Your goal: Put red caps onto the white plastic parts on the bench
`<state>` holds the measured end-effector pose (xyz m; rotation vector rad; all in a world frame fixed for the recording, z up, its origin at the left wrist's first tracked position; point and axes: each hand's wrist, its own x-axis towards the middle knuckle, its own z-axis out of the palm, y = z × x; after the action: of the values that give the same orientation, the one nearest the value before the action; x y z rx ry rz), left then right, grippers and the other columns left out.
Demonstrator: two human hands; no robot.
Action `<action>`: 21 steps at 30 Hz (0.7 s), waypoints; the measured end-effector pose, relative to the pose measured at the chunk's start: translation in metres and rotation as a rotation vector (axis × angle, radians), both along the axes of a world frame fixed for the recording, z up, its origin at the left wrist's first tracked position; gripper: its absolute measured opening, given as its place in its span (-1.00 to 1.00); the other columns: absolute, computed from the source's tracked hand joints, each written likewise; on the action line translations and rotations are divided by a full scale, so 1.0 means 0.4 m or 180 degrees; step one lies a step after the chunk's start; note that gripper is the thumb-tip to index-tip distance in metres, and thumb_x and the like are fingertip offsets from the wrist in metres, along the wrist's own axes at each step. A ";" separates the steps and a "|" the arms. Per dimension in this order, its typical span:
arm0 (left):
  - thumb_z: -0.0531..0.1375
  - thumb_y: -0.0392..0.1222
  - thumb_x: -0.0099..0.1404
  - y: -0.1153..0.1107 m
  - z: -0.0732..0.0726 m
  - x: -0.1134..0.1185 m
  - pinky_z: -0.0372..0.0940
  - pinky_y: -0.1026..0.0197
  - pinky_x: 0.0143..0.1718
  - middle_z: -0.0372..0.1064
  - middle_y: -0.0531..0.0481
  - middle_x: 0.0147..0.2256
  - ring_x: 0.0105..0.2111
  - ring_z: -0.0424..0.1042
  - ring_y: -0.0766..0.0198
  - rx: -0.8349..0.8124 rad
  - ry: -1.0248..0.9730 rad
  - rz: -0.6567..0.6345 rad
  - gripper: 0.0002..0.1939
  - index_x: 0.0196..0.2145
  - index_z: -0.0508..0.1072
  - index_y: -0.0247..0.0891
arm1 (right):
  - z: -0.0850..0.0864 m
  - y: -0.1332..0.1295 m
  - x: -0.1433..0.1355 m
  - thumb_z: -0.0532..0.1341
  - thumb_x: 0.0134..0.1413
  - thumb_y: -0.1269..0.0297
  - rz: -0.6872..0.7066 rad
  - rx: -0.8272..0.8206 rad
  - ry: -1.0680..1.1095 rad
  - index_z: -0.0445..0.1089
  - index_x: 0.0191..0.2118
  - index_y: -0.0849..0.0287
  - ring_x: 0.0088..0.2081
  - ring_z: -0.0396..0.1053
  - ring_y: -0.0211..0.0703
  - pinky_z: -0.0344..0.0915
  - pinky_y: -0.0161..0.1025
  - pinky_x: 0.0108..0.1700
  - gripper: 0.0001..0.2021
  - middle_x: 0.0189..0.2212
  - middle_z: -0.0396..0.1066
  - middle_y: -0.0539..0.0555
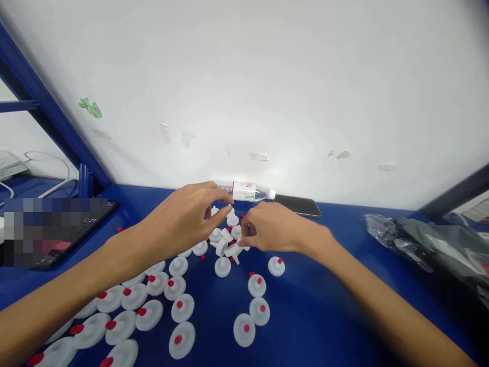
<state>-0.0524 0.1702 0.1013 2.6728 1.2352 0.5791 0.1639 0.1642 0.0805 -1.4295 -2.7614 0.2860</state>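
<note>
My left hand (191, 211) hovers over the left of a pile of white plastic discs (231, 250). Its thumb and index finger are apart, and nothing shows between them. On the pile's right side, my right hand (269, 227) has its fingers curled in, thumb and index tips close together; whatever they pinch is too small to make out. Small red caps (202, 257) lie among the discs. Several white discs with red caps on their stems, such as one capped disc (182, 308), spread across the front left, with a few more front centre.
A clear water bottle (248, 191) lies along the wall, beside a dark phone (300, 205). At left is a device with a lit screen (76, 229). Plastic bags and dark cloth (439, 250) sit at right. The blue tabletop (324, 300) meets a white wall behind.
</note>
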 end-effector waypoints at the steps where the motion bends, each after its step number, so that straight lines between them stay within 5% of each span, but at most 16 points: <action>1: 0.11 0.00 0.43 -0.001 0.001 0.000 0.30 0.15 -0.32 0.54 -0.06 -0.15 -0.35 0.48 0.23 -0.0012 0.0031 -0.0011 -0.69 -0.06 0.56 -0.17 | -0.004 -0.007 -0.008 0.31 0.14 0.19 0.0028 0.0068 -0.0096 0.57 -0.41 0.13 -0.48 0.38 -0.15 0.07 -0.20 -0.44 -0.82 -0.47 0.55 0.07; 4: 0.09 -0.01 0.45 -0.007 0.006 -0.002 0.32 0.13 -0.30 0.56 -0.09 -0.15 -0.34 0.50 0.21 -0.0045 0.0156 -0.0032 -0.66 -0.02 0.55 -0.20 | -0.005 -0.018 -0.018 0.26 0.10 0.33 0.0054 0.0153 -0.0232 0.54 -0.47 0.14 -0.50 0.37 -0.15 0.04 -0.21 -0.44 -0.84 -0.52 0.53 0.09; 8: 0.07 -0.05 0.47 -0.022 0.018 -0.004 0.36 0.08 -0.19 0.57 -0.11 -0.10 -0.24 0.53 0.14 -0.0088 0.0255 -0.0149 -0.64 0.08 0.50 -0.20 | 0.026 -0.013 0.000 0.27 0.15 0.28 -0.0072 0.0021 0.0167 0.54 -0.43 0.12 -0.49 0.36 -0.19 0.08 -0.23 -0.42 -0.84 -0.53 0.51 0.03; 15: 0.28 -0.05 0.35 -0.053 0.044 0.000 0.41 0.19 -0.19 0.53 -0.07 0.05 -0.16 0.56 0.19 -0.0290 -0.0149 -0.0638 -0.35 0.33 0.23 -0.05 | 0.076 0.007 0.031 0.26 0.27 0.03 0.0109 -0.1277 0.2323 0.54 -0.14 0.20 -0.33 0.41 -0.22 0.28 -0.30 -0.31 -0.69 -0.35 0.52 0.04; 21: 0.16 -0.21 0.42 -0.070 0.066 -0.003 0.37 0.23 -0.30 0.60 0.00 -0.07 -0.31 0.54 0.27 0.0428 -0.0242 -0.0547 -0.57 0.22 0.41 -0.08 | 0.111 -0.014 0.022 0.25 0.29 0.01 0.0141 -0.1661 0.2862 0.52 0.00 0.24 -0.25 0.47 -0.19 0.34 -0.27 -0.17 -0.61 -0.31 0.55 0.09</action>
<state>-0.0537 0.1424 0.1275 2.8000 0.9670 0.7541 0.1728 0.1584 0.1248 -0.9196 -2.0192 1.3372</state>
